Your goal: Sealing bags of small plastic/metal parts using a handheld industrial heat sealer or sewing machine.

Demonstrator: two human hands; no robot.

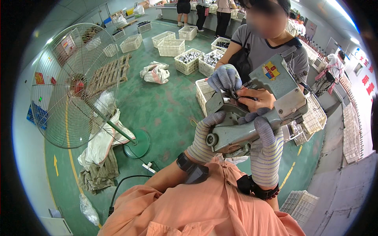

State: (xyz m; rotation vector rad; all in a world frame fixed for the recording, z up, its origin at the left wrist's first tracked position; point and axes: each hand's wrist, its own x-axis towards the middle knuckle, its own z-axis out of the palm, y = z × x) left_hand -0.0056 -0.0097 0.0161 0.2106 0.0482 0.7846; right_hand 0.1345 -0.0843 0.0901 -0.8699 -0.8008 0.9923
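Note:
A grey-green metal machine point(246, 131), shaped like a portable sewing machine head, is held up before my chest. My left hand point(206, 133), in a striped knit glove, is closed around its near left end beside a round knob point(212, 139). On the right, my gloved right hand point(267, 151) wraps its fingers over the machine's arm. A co-worker facing me has a gloved hand point(225, 78) and a bare hand point(256, 99) at the far side of the machine. Their fingertips meet at a small dark part there, too hidden to name.
At left stands a large wire fan point(76, 84) on a green round base point(138, 144), its cable trailing toward me. White sacks point(100, 147) lie beside it. Several cream plastic crates point(171, 47), some filled with shiny parts, spread across the green floor. A crate point(299, 206) sits at lower right.

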